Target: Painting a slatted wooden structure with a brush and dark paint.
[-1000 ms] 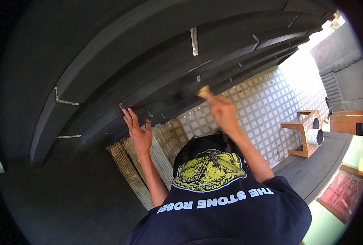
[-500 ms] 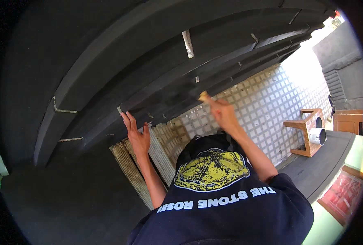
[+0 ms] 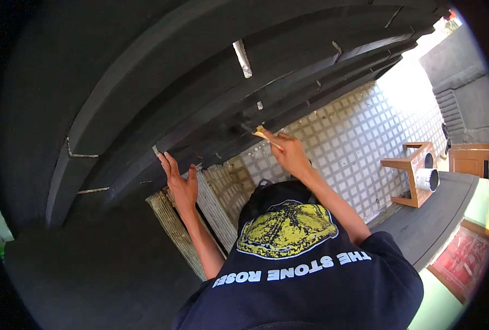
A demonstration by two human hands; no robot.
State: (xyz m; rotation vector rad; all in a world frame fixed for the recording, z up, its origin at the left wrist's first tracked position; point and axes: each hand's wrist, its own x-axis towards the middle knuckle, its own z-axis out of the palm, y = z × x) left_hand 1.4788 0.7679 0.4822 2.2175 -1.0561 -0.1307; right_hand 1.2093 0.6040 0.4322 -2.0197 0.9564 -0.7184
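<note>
My left hand [image 3: 179, 181] is open, its fingers stretched out against the lower edge of a dark grey, stepped wall molding [image 3: 145, 88]. Beside its fingertips a short pale bare strip [image 3: 155, 149] shows on the molding. To the right, my right hand [image 3: 291, 155] closes around a small flat tan tool with a thin pale edge [image 3: 267, 139]. Its far end meets or nearly meets the dark surface; whether it is a brush or a scraper I cannot tell. Several pale unpainted patches, such as a long one [image 3: 243, 58], mark the molding above.
Corrugated pale boards [image 3: 214, 203] lie beside my left forearm. Checkered floor tiles [image 3: 332, 143] spread below the molding. At the right stands a brown woven stool [image 3: 416, 181] with a white bucket [image 3: 425, 180] dark inside, near a grey curved ledge [image 3: 437, 212].
My right hand has moved slightly left and down, and the tan tool has turned to show its long edge. My left hand has shifted slightly, staying at the molding.
</note>
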